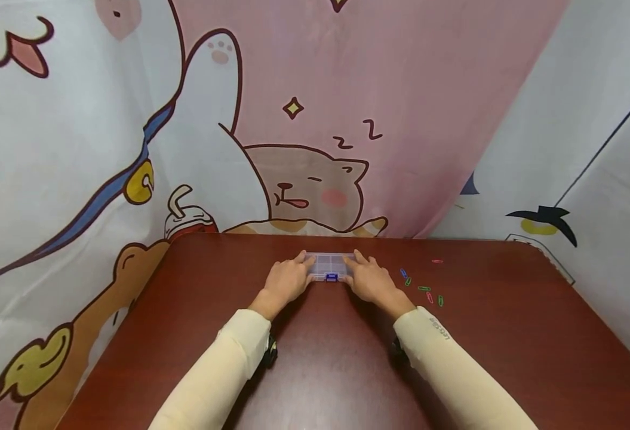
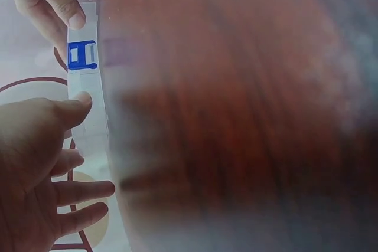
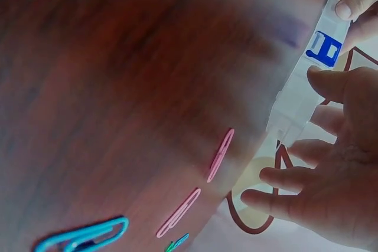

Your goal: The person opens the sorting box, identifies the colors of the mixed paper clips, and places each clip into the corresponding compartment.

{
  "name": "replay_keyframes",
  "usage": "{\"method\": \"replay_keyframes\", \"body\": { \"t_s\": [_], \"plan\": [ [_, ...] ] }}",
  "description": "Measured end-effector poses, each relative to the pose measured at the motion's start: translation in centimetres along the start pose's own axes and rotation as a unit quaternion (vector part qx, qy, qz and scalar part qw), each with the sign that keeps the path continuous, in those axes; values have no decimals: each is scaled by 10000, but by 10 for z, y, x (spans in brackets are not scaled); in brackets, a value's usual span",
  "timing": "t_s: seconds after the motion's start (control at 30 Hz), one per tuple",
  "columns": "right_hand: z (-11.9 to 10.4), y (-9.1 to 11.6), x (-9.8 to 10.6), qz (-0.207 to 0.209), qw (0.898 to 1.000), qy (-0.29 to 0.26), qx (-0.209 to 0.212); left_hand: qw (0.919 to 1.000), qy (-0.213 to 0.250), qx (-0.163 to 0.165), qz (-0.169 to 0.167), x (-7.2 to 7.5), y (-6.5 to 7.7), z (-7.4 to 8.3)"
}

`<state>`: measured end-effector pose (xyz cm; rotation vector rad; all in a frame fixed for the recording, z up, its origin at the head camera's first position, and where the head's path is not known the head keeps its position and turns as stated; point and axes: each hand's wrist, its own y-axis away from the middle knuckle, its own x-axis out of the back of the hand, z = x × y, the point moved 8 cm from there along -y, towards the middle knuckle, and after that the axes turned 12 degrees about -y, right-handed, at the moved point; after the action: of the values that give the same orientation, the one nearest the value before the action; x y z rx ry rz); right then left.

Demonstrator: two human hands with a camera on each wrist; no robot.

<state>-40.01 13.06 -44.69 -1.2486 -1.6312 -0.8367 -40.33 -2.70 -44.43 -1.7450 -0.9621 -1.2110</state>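
Note:
A clear plastic compartment box [image 1: 329, 267] lies on the table between both hands, its lid down and its blue latch [image 1: 332, 277] facing me. My left hand [image 1: 289, 279] holds the box's left end, with the thumb on the front wall and a forefinger over the top. At the other end, my right hand [image 1: 369, 279] grips it the same way. In the left wrist view the left thumb presses the front wall [image 2: 91, 113] beside the latch. The right wrist view shows the right thumb near the latch [image 3: 323, 49] and the other fingers spread.
Several coloured paper clips lie right of the box, among them a blue one [image 1: 403, 273], a green one [image 1: 424, 288] and a red one [image 1: 437, 261]. The dark red-brown table [image 1: 325, 358] ends at a cartoon-printed cloth [image 1: 417, 119] behind.

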Motion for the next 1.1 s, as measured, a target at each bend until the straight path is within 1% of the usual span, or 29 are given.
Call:
{"method": "replay_keyframes", "body": {
  "t_s": [0.1,0.17,0.33,0.53,0.63,0.77,0.9,1.0,1.1],
  "plan": [
    [-2,0,1,11,9998,173,23,10000,-11,13,8,1,0,0],
    [-6,0,3,62,9992,350,158,10000,-21,22,8,2,-1,-1],
    [-26,5,4,350,9929,685,904,10000,-16,30,-41,4,0,-1],
    [-39,11,4,795,9812,838,1547,9999,89,13,-65,6,0,0],
    [-41,12,4,921,9784,638,1735,10000,68,3,-74,7,0,1],
    [-37,11,7,1105,9776,196,1782,10000,34,12,-29,9,-1,2],
    [-36,10,10,1225,9734,-60,1934,10000,32,28,-26,8,1,1],
    [-37,9,11,1206,9739,-194,1914,10000,4,-1,36,8,2,2],
    [-37,7,14,1219,9770,-300,1725,9999,-18,-33,126,8,2,2]
  ]
}}
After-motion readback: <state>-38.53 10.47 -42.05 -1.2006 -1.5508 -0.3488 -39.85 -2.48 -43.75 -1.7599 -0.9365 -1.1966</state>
